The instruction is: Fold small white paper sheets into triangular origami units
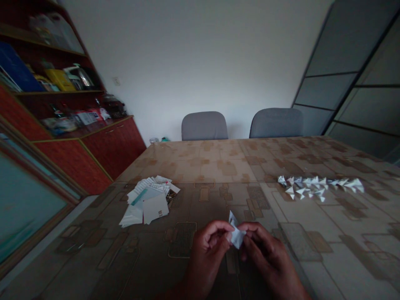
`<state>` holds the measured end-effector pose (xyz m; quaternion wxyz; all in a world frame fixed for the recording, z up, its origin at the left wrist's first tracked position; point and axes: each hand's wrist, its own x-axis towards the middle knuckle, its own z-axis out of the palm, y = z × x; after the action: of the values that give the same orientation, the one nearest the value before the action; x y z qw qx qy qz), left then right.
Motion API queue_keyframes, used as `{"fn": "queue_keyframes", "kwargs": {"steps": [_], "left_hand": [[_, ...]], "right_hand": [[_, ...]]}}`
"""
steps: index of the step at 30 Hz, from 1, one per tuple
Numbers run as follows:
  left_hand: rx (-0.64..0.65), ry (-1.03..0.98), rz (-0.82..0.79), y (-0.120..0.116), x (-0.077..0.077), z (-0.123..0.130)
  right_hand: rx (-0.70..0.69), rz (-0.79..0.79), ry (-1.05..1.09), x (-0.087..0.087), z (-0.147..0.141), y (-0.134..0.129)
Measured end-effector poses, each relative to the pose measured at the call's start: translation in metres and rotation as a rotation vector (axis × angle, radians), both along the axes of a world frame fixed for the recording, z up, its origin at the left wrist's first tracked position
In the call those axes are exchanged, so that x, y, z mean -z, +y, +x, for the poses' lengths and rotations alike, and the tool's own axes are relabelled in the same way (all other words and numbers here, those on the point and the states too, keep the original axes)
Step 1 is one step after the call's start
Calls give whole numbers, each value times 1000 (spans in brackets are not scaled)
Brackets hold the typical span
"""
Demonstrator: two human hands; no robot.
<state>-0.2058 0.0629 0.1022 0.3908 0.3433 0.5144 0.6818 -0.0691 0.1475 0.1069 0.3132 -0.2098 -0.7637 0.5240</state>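
Note:
A small folded piece of white paper is held between my two hands, above the near part of the table. My left hand pinches its left side between thumb and forefinger. On the right side, the thumb and fingers of my right hand are closed on the same piece. One pointed tip of the paper sticks up above my fingers. To the left lies a loose pile of paper pieces, mostly white, some printed. Several small folded paper pieces stand in rough rows on the right side of the table.
The table has a patterned brown cover. Behind its far edge stand two grey chairs, one left and one right. A red-brown cabinet with loaded shelves is at the left, and a panelled wardrobe at the right.

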Motion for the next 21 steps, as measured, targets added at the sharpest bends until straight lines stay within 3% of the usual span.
{"fn": "queue_keyframes", "kwargs": {"steps": [9,21], "left_hand": [[121,-40,-21,-1,1,-13],[159,2,-41,0,0,-16]], "right_hand": [[-100,-83,84,-3,4,9],[-38,-105,112,-3,4,14]]}}
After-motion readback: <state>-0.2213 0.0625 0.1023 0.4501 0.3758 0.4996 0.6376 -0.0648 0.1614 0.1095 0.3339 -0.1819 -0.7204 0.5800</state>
